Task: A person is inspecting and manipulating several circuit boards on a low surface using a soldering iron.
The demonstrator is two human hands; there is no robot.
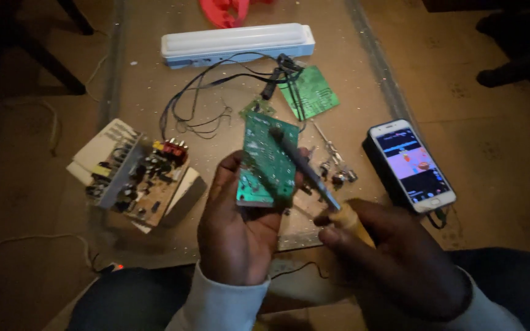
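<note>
soldering iron on a green board over a dusty table

down at the near edge of the table (154, 79), the left hand (237, 230) is closed around a green circuit board (266, 162), holding it upright by its lower end, thumb on the left side. the right hand (400, 251) grips the wooden handle of a soldering iron (314, 181), whose metal tip rests against the upper part of that board.

the table is brown, glossy and flecked with dust or crumbs. toward its left edge lies an open power supply board (139, 178) crowded with components, partly on a pale casing. a long white lamp housing (237, 43) lies across the far edge, with black wires (203, 104) looping from it toward the middle. a second green board (309, 92) lies just beyond the held one. a smartphone (411, 164) with a lit screen rests near the right edge. something red (225, 12) shows at the far edge, cut off by the frame.

the room is dim; a brown floor surrounds the table, with dark furniture legs (38, 55) at the far left.
</note>
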